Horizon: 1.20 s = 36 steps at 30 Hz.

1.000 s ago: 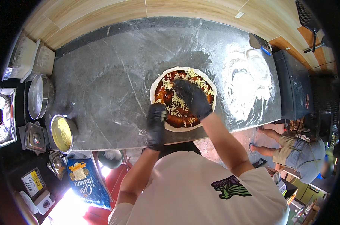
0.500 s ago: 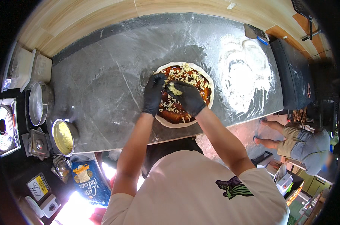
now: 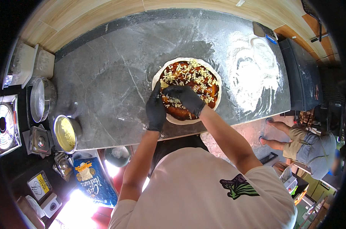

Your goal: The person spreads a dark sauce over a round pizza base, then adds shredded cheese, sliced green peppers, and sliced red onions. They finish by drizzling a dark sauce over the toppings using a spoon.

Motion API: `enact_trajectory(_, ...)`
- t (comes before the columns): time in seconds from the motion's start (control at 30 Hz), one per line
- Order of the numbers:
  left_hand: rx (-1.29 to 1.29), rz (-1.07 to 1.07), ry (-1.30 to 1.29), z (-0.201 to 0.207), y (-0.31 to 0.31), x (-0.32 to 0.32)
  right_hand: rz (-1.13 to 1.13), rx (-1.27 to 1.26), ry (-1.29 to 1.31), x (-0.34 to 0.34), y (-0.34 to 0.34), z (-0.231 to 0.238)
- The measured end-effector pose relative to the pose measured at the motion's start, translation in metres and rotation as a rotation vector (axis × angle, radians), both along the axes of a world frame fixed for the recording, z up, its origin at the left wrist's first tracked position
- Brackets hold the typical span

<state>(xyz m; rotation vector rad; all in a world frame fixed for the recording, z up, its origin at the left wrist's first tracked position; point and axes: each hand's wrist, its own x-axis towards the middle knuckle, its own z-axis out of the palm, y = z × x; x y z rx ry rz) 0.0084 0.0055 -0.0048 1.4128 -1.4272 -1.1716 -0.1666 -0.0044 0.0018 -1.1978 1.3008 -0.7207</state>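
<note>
A round pizza base with a pale raised rim lies on the grey worktop, spread with dark red sauce and strewn with shredded cheese, thickest on its far half. Over its left edge is my left hand, black-gloved, its fingers stretched forward and slightly cupped; no cheese can be made out in them. My right hand, gloved alike, hovers above the middle with fingers curled inward toward the left one. Its grip is closed; shreds of cheese show around the fingertips, and the palm is hidden.
White flour covers the worktop's right side, with a scraper behind it. At the left edge stand a metal bowl of shredded cheese and a round metal pan. A dark box borders the right end. Another person stands beyond.
My left hand has drawn back toward me and its fingers have straightened. My right hand has turned and shifted slightly, hiding the cheese clump in its palm. The whole view has shifted a little.
</note>
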Motion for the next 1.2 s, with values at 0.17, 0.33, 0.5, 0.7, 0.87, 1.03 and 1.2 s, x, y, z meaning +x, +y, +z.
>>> enact_trajectory(0.17, -0.112, 0.064, 0.085, -0.008, 0.028, -0.009, 0.089, -0.034, -0.061, -0.013, 0.025, 0.0)
enact_trajectory(0.33, -0.066, -0.151, -0.053, -0.002, 0.053, -0.022, 0.035, -0.027, -0.012, -0.025, 0.054, 0.002)
enact_trajectory(0.5, -0.171, -0.322, -0.364, 0.007, 0.048, -0.053, -0.239, 0.061, -0.058, -0.052, 0.075, 0.033)
enact_trajectory(0.7, -0.223, -0.413, -0.405, 0.019, 0.003, -0.035, -0.314, -0.533, 0.357, -0.059, 0.068, 0.065)
enact_trajectory(0.87, -0.434, -0.565, -0.527, 0.02, 0.006, 0.002, -0.112, -0.294, 0.61, -0.056, 0.052, 0.049)
enact_trajectory(1.03, -0.33, -0.387, -0.235, 0.039, 0.022, 0.05, -0.366, -0.256, 0.24, 0.0, 0.015, 0.05)
enact_trajectory(1.2, -0.434, 0.241, -0.172, 0.082, 0.053, 0.236, 0.021, -0.272, -0.107, 0.145, -0.019, 0.075)
